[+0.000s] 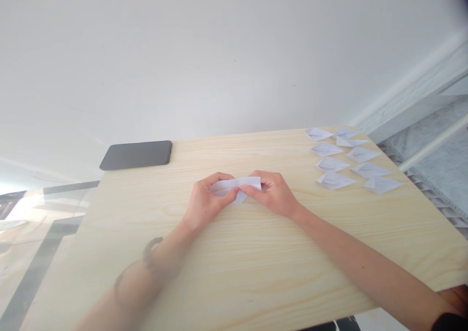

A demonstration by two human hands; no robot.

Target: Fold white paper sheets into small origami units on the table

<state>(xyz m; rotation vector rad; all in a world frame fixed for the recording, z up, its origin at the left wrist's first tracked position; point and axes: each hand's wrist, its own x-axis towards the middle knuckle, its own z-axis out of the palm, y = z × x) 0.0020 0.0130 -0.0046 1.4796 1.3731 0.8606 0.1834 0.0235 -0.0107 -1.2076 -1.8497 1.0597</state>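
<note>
Between my two hands is a folded piece of white paper [252, 181], with a strip along its top and a small point showing below the thumbs. My left hand [208, 199] pinches its left part, thumb in front and fingers behind. Closed on the right part is my right hand [274, 192], its thumb tip close to the left thumb near the middle. The fingers behind the paper are partly hidden. Both hands are just above the wooden table [226, 262].
Several folded white paper shapes [334, 180] lie in two rough columns at the table's right side. A dark phone [137, 155] rests at the back left corner. A white wall [219, 68] rises behind the table's far edge.
</note>
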